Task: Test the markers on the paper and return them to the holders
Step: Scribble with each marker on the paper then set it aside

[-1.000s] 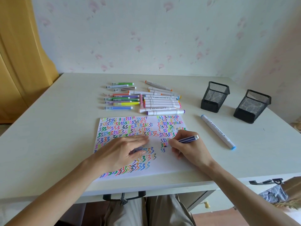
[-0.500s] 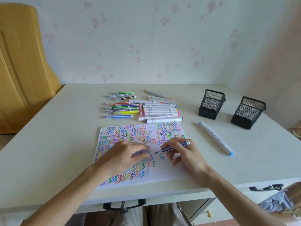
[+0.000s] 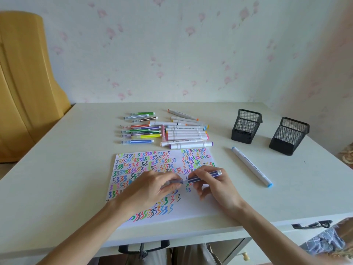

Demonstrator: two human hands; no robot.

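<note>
A white paper (image 3: 198, 205) covered in coloured zigzag marks lies on the table in front of me. My right hand (image 3: 217, 186) grips a dark blue striped marker (image 3: 204, 176) just above the sheet. My left hand (image 3: 150, 188) pinches a clear cap (image 3: 175, 182) that sits on the marker's tip end. Two empty black mesh holders (image 3: 246, 126) (image 3: 289, 135) stand at the right back of the table.
Thin coloured markers (image 3: 141, 129) and thick white markers (image 3: 186, 131) lie in rows behind the paper. One white marker with blue ends (image 3: 252, 166) lies alone right of the sheet. A wooden chair back (image 3: 24, 83) stands at the left.
My right hand lifted the blue marker off the paper and turned it level. My left hand left the sheet and brought the cap onto the marker's tip. The camera tilted up.
</note>
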